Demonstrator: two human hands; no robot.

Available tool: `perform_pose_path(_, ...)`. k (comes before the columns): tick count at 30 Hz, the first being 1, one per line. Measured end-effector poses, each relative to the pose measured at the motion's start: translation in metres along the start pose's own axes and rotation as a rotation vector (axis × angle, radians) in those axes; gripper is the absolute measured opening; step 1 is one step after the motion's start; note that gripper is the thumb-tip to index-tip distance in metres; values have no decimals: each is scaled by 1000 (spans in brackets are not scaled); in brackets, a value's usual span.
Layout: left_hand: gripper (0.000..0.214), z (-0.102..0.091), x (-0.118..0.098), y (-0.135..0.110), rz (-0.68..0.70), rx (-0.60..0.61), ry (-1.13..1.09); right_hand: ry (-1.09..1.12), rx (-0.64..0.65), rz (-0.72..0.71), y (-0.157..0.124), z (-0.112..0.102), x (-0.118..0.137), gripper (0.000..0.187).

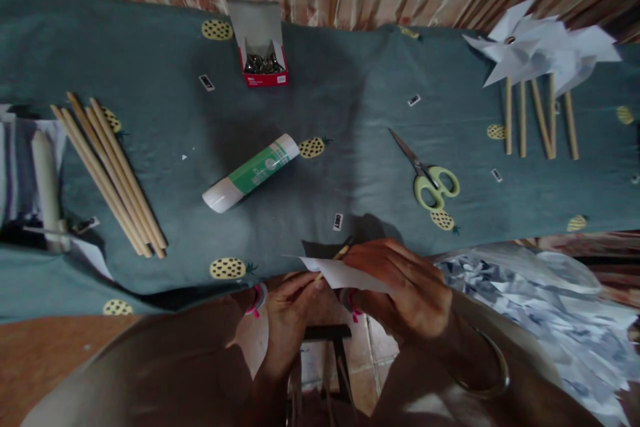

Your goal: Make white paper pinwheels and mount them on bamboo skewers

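At the table's near edge, both hands are at a folded piece of white paper [345, 273]. My left hand [290, 307] is closed, its fingertips pinching the paper's left end where a thin light-brown stick [319, 276] shows. My right hand [407, 287] is curled round the paper's right side, with some fingers hidden behind it. A dark-tipped piece that looks like part of the same stick emerges beyond the paper; its exact kind is unclear. Green-handled scissors [429, 183] lie beyond my right hand. A glue stick [253, 173] lies beyond my left hand.
An open box of metal pins [264, 65] stands at the back. Several wooden sticks [113, 177] lie left, beside a grey-white bundle [30, 173]. White paper pinwheels [540, 47] lie at the far right. Below them, a clear bag of paper pieces [540, 320] sits off the table.
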State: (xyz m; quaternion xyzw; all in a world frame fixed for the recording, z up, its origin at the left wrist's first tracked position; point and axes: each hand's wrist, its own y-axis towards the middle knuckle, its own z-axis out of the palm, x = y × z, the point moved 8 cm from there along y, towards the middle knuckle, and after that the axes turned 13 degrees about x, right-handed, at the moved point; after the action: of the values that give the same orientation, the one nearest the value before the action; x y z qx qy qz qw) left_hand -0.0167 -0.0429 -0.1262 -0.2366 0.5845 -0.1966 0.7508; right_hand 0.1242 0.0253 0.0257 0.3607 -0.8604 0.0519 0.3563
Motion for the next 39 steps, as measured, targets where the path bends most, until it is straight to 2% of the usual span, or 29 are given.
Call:
perform_pose_path(5, 13, -1, 3, 0, -25, -12, 14, -5, 22, 6, 1, 3, -1, 39)
perform_pose_path(13, 14, 0, -4, -2, -42, -5, 15, -14, -22, -35, 3, 0, 2, 35)
perform_pose_path(28, 9, -3, -2, -1, 64, 21, 90, 74, -28, 24, 0, 0, -4, 33)
perform_pose_path(31, 9, -3, -5, -1, 77, 10, 83, 93, -46, 106, 2, -1, -9, 28)
perform_pose_path(35, 12, -1, -4, -1, 67, 37, 51, 125, -69, 268, 6, -4, -16, 13)
perform_pose_path(39, 13, 1, -5, -3, 77, 54, 30, 308, 5, 492, 7, 1, -30, 6)
